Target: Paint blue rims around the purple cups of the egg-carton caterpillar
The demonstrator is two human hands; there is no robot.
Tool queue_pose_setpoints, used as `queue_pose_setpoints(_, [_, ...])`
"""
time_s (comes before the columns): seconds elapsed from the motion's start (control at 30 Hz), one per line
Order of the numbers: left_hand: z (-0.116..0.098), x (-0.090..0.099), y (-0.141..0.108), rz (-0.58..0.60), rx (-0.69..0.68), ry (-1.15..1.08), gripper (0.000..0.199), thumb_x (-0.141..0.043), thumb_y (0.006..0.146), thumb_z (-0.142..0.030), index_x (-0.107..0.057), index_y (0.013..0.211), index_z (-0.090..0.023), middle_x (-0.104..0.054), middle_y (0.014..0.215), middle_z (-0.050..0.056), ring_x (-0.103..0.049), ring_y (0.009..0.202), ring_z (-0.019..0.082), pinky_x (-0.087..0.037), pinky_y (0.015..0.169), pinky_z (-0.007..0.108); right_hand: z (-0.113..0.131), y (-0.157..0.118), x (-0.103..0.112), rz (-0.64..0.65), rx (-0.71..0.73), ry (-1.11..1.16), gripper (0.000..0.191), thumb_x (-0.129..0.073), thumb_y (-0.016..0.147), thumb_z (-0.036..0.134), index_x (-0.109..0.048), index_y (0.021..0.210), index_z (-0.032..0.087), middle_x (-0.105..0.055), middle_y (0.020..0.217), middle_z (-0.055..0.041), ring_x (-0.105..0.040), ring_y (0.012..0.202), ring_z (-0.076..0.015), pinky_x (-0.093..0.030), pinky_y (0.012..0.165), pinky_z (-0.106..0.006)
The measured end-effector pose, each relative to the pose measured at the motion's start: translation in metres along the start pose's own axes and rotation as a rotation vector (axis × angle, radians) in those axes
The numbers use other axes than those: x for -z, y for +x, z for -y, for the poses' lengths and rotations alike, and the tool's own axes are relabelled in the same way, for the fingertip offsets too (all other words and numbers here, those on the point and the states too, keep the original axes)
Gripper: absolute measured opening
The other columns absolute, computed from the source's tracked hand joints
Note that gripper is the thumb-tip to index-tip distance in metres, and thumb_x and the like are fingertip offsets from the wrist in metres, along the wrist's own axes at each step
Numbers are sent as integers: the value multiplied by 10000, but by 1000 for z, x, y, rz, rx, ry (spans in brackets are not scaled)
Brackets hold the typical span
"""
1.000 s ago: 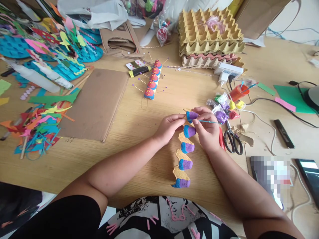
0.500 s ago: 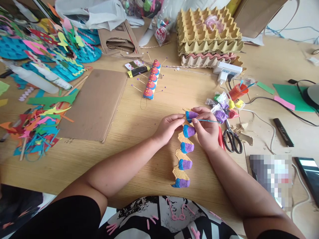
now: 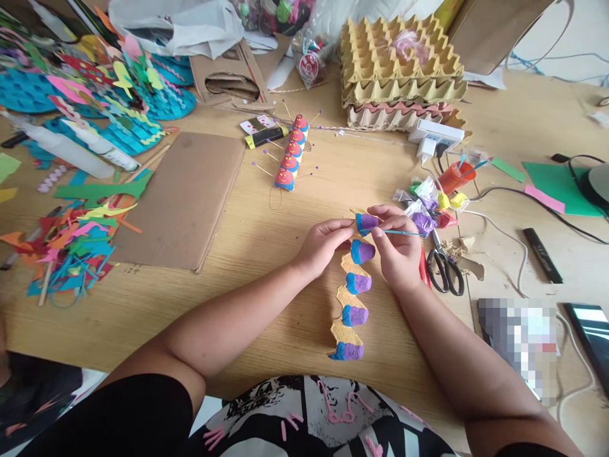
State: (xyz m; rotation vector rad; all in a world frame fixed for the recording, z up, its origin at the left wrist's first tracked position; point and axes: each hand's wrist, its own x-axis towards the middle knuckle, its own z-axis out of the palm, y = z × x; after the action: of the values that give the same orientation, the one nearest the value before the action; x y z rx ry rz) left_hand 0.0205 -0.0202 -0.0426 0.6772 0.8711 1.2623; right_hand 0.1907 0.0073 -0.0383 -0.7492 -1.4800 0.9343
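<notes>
Five blue-and-purple cups point(image 3: 363, 252) are borne by one yellow cardboard strip point(image 3: 346, 332), lying lengthwise toward the body. Its far end is pinched by the left hand point(image 3: 320, 247); crosswise to it, a thin blue stick point(image 3: 400, 233) is gripped by the right hand point(image 3: 398, 259).

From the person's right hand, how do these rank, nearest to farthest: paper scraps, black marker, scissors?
Starting from the right hand:
1. Scissors: just to its right.
2. Black marker: farther right, beyond the scissors.
3. Paper scraps: far over on the left, past the cardboard.
</notes>
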Motion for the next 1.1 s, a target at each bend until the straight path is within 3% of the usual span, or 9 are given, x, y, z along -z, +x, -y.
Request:
queue_pose_setpoints(0.43, [-3, -2, -1, 9, 17, -5, 257, -862, 785, -370, -882, 997, -227, -846, 926, 9, -740, 787, 139, -573, 742, 254, 3, 1, -2, -15, -36, 28, 180, -816, 956, 351, -659, 909, 277, -742, 1221, -32, -713, 1217, -224, -587, 1090, -476])
queue_pose_setpoints(0.97, [-3, -3, -2, 8, 29, -28, 289, -867, 785, -405, -851, 990, -202, -822, 896, 17, -724, 781, 151, -556, 762, 280, 4, 0, -3, -6, -25, -64, 195, -811, 960, 382, -653, 912, 277, -734, 1225, -43, -720, 1214, -225, -601, 1119, -515])
queue_pose_setpoints(1.1, [-2, -2, -2, 15, 19, -33, 356, -914, 781, -484, -845, 986, -202, -809, 896, 11, -711, 778, 138, -549, 743, 264, 4, 1, -3, 2, 8, -70, 172, -810, 960, 363, -669, 912, 278, -745, 1210, -42, -720, 1205, -232, -589, 1118, -530])
